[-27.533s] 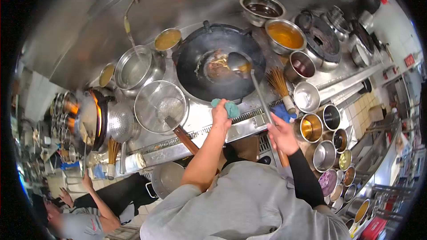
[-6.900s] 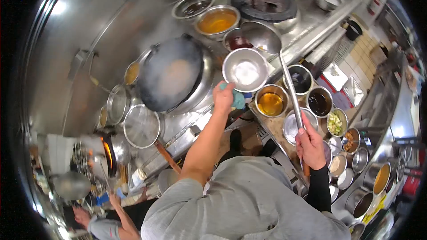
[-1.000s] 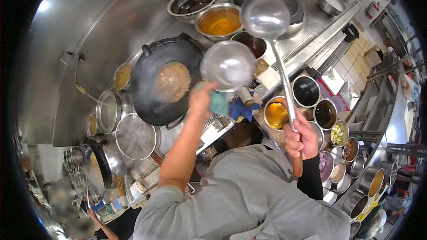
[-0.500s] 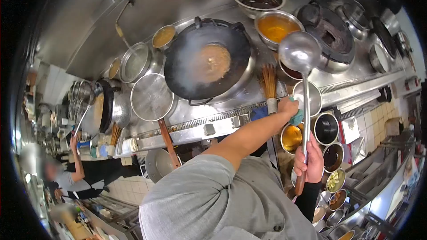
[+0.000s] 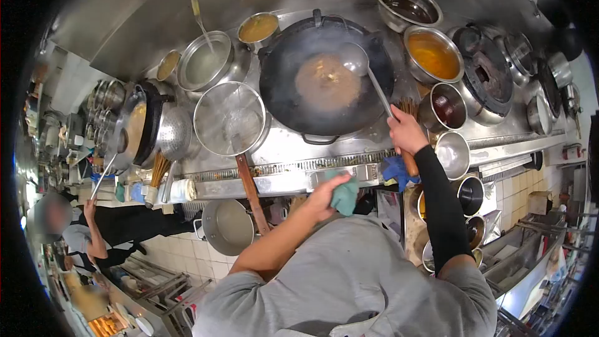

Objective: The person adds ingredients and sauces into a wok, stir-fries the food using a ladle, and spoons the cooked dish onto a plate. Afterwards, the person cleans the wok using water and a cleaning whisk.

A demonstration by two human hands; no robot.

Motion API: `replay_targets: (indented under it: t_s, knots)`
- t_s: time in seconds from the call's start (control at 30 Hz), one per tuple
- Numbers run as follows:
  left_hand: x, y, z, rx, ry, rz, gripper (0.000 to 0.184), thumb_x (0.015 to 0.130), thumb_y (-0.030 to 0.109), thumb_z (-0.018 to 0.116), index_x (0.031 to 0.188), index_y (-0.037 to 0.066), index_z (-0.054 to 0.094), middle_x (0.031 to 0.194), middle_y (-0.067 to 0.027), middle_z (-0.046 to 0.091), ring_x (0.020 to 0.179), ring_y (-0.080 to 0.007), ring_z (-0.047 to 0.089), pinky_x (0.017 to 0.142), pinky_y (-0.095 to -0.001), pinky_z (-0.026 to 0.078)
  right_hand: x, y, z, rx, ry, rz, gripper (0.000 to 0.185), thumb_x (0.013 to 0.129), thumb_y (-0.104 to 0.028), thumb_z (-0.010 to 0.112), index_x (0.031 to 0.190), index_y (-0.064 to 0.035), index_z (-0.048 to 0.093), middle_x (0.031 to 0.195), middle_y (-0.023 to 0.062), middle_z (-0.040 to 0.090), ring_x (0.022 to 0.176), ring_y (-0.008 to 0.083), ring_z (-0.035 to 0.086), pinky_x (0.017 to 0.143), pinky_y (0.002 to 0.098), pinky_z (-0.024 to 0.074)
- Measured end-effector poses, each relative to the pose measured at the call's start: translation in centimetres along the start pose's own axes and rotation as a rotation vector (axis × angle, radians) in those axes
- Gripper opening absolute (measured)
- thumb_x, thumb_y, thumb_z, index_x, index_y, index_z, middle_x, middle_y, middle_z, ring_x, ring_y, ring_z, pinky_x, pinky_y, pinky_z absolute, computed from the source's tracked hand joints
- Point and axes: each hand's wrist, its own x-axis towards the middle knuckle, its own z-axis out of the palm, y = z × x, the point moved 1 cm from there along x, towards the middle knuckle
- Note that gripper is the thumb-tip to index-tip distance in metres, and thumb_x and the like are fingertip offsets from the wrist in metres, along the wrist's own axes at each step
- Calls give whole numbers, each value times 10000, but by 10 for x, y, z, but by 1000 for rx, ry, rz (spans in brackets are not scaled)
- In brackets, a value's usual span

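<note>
Right hand (image 5: 407, 130) curls around the ladle (image 5: 380, 92), which dips into the steaming wok (image 5: 282, 103) ahead; left hand (image 5: 322, 200), nearer the body, clutches a green cloth (image 5: 345, 195); steel counter (image 5: 287, 147) spreads beyond both, strainer (image 5: 229, 115) to their left, co-worker (image 5: 128, 228) farther left

This is looking like a commercial kitchen. A wok (image 5: 281, 100) is steaming mid-length on a steel counter (image 5: 284, 143). Bowls (image 5: 394, 20) of liquid are standing to its right toward the back edge, and a strainer (image 5: 228, 118) is reaching its handle over the front edge. Near the left end, a co-worker (image 5: 118, 215) is using a second wok (image 5: 131, 156); pans (image 5: 112, 97) are probably standing beyond, where the view is warping.
</note>
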Motion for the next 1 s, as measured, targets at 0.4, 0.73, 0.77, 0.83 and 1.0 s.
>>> replay_targets:
  t_s: [0.4,0.73,0.77,0.83,1.0]
  knots:
    - [16,127,-73,29,198,130,659,970,723,468,1035,87,625,967,-109,668,896,-275,679,772,-444,573,1,4,75,-756,84,-790,560,982,-182,573,1530,-164,460,835,246,680,638,378,661,573,497,513]
    - [79,107,-66,-180,289,181,81,984,137,559,944,77,596,802,-71,626,682,-223,649,604,-436,556,-145,33,47,-519,112,-526,572,962,-117,609,1516,-99,468,976,289,685,886,446,686,795,451,548]
    - [71,101,-58,-168,261,176,97,990,149,555,943,75,597,833,-75,633,713,-234,650,639,-444,559,-166,20,32,-497,37,-449,573,963,-120,612,1516,-96,466,996,293,684,920,453,680,814,442,547]
    - [46,82,-46,-143,206,165,130,1002,174,545,942,71,598,896,-82,649,776,-257,651,708,-460,565,-191,-6,6,-510,-68,-362,571,965,-130,612,1515,-91,465,1014,301,680,949,463,671,831,440,544]
    - [51,90,-46,-172,80,125,208,990,197,516,849,78,611,801,-78,625,716,-260,629,669,-448,539,-162,8,-1,-673,-81,-440,569,958,-108,587,1512,-71,460,968,296,681,867,492,645,774,495,524]
